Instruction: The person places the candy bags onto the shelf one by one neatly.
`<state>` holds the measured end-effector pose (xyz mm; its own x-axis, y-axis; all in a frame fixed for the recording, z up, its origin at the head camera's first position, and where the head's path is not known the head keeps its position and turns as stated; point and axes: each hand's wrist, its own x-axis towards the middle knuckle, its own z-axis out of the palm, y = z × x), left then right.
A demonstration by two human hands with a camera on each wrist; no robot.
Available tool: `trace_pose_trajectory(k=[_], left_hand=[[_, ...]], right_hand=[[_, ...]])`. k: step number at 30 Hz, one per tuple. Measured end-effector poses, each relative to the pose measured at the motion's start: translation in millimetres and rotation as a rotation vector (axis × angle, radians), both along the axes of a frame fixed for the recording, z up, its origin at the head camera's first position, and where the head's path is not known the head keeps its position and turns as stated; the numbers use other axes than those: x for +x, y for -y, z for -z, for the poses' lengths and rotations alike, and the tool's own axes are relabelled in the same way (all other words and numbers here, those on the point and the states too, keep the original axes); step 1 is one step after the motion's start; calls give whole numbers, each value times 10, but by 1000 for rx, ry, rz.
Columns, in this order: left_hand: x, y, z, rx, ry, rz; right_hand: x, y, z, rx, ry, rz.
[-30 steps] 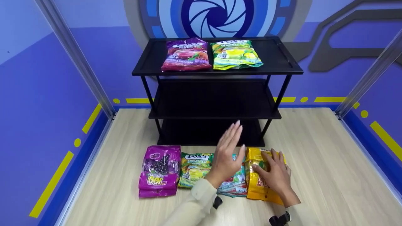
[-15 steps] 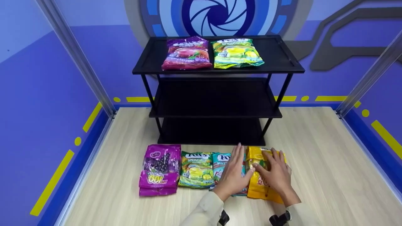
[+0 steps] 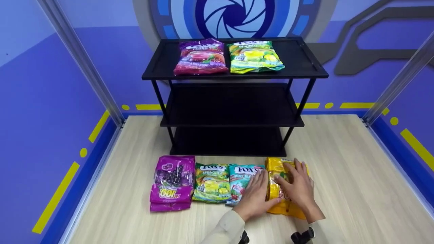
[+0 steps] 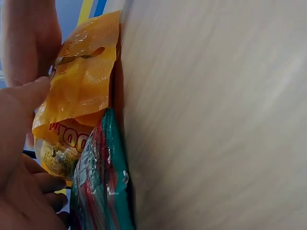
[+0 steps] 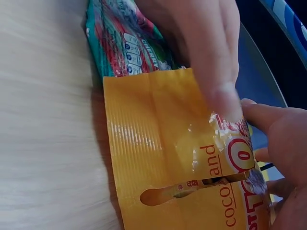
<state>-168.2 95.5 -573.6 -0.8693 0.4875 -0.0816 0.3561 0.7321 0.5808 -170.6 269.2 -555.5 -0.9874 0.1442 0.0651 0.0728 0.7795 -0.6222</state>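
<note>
A yellow candy bag (image 3: 283, 209) lies at the right end of a row of bags on the table. My right hand (image 3: 299, 188) rests over it, fingers spread across its top and right side. My left hand (image 3: 252, 200) lies with nearly straight fingers along the seam between it and a teal Fox's mint bag (image 3: 238, 184), covering the teal bag's lower right. In the left wrist view, the left thumb reaches over the yellow bag (image 4: 84, 79) beside the teal bag (image 4: 122, 196). The right wrist view shows the yellow bag's folded end (image 5: 139, 124), with a hang slot.
Left of the teal bag lie a green Fox's spring tea bag (image 3: 212, 184) and a purple candy bag (image 3: 171, 195). Behind the row stands a black three-tier shelf (image 3: 234, 103). Its top carries a berry Fox's bag (image 3: 202, 58) and another spring tea bag (image 3: 254, 57).
My left hand has come down from above the teal bag and slid toward me and right, uncovering the teal bag's upper part. My right hand has stayed on the yellow bag.
</note>
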Motion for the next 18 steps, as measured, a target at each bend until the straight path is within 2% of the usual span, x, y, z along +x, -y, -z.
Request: trace_pose_trajectory(k=[3, 6, 11, 15, 18], left_hand=[[4, -7, 7, 0, -9, 0], [9, -12, 5, 5, 16, -13], [11, -14, -2, 19, 45, -29], [12, -11, -7, 37, 44, -25], [18, -14, -8, 49, 50, -30]], right_hand=[[17, -20, -34, -116, -14, 65], [50, -55, -63, -220, -25, 149], [129, -118, -65, -302, 1, 274], [190, -166, -31, -366, 87, 331], [232, -199, 8, -409, 171, 344]])
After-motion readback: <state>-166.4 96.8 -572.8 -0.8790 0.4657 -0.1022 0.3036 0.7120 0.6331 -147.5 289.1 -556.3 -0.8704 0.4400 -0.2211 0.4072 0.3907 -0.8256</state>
